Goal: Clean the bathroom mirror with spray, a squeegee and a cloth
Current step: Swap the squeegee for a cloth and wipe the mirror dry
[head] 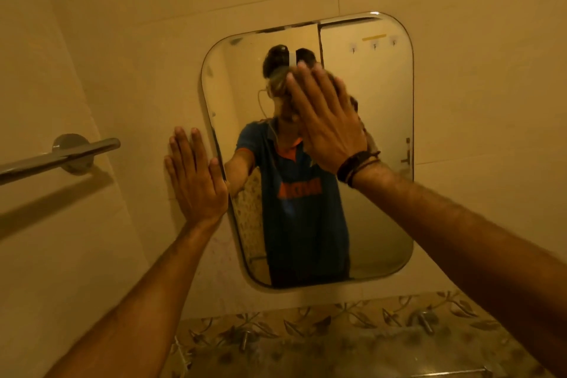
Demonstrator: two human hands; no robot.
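Observation:
A rounded rectangular mirror (377, 199) hangs on the beige tiled wall and reflects a person in a blue shirt. My right hand (325, 123) lies flat on the upper middle of the glass and presses a cloth (277, 83) against it. Only blurred edges of the cloth show past my fingers and near my wrist. My left hand (196, 181) rests flat on the wall tile just beside the mirror's left edge, holding nothing. No spray bottle or squeegee is in view.
A chrome towel bar (61, 156) juts from the wall at the left. Below the mirror runs a shelf (337, 344) with a leaf pattern, on metal pegs. The mirror reflects a door with hooks.

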